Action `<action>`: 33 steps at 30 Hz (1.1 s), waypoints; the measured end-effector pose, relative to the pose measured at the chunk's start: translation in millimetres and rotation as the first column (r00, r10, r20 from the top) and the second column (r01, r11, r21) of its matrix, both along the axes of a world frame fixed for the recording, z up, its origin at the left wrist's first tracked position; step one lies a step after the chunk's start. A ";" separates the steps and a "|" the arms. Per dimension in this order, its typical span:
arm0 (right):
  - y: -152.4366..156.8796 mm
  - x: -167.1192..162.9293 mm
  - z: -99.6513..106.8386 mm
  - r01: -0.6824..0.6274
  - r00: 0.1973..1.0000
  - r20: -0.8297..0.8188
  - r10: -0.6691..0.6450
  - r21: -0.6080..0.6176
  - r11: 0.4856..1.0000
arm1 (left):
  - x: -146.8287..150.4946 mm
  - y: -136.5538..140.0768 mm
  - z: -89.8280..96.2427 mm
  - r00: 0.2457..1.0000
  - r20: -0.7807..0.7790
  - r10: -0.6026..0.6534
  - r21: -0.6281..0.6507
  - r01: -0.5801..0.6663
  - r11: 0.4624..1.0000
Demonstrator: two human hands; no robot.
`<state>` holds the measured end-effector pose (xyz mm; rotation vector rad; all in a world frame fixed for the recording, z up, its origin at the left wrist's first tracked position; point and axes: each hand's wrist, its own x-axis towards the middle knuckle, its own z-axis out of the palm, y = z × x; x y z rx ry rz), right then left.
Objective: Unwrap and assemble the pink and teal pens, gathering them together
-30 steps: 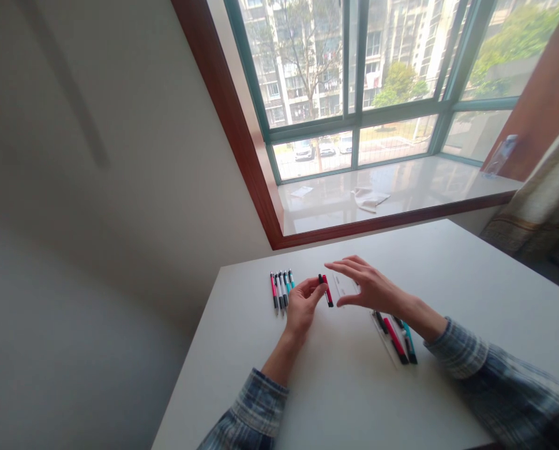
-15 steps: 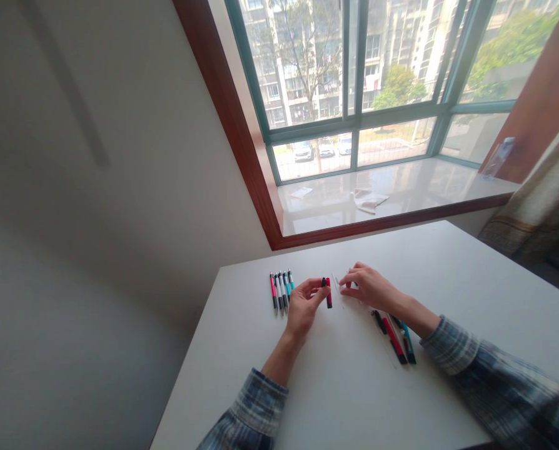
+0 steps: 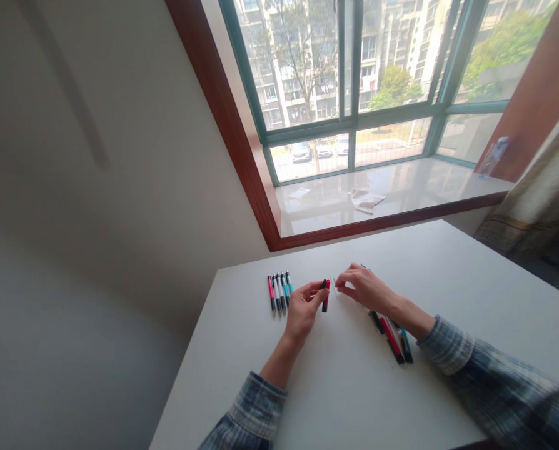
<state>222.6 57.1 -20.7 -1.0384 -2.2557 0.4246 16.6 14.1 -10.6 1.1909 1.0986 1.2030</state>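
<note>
My left hand is closed, with thumb and fingers pinching a short red and black pen barrel above the white table. To its right, my right hand is bent over the tabletop, thumb and fingertips pinched. A thin, pale pen refill lies by those fingertips; whether they hold anything is too small to tell. Several whole click pens with red, white and teal barrels lie in a row left of my left hand. Below my right wrist are loose pen parts, among them a red and black barrel and a teal one.
The white table meets the wall under a window with a reddish wood frame. On the sill lie a crumpled cloth and a paper; a clear bottle stands right. A curtain hangs beside the table.
The pen barrel in my left hand has tilted slightly, its lower end now further left. My right hand stays low by the refills, its fingertips slightly closer to the left hand.
</note>
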 end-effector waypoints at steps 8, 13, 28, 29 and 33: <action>2.8 -3.1 8.5 -0.037 0.858 -0.499 -0.117 -0.287 0.957 | 0.6 -0.5 -2.2 1.000 -0.005 -0.002 0.033 0.002 0.999; -2.2 -8.9 11.0 -0.176 0.744 -0.659 -0.110 -0.352 0.920 | 3.2 -3.3 3.5 1.000 0.008 -0.004 0.012 0.004 1.000; -10.2 -15.5 16.6 -0.172 0.801 -0.598 -0.021 -0.264 0.949 | 2.0 0.1 0.3 0.998 0.002 -0.064 0.053 0.064 0.997; -10.1 -15.5 16.3 -0.167 0.802 -0.597 -0.025 -0.265 0.950 | 2.0 0.0 0.9 0.998 0.003 -0.058 0.051 0.057 0.997; -9.9 -15.0 15.1 -0.171 0.809 -0.587 -0.028 -0.280 0.945 | 1.7 -0.4 2.8 0.999 0.012 -0.043 0.044 0.043 0.998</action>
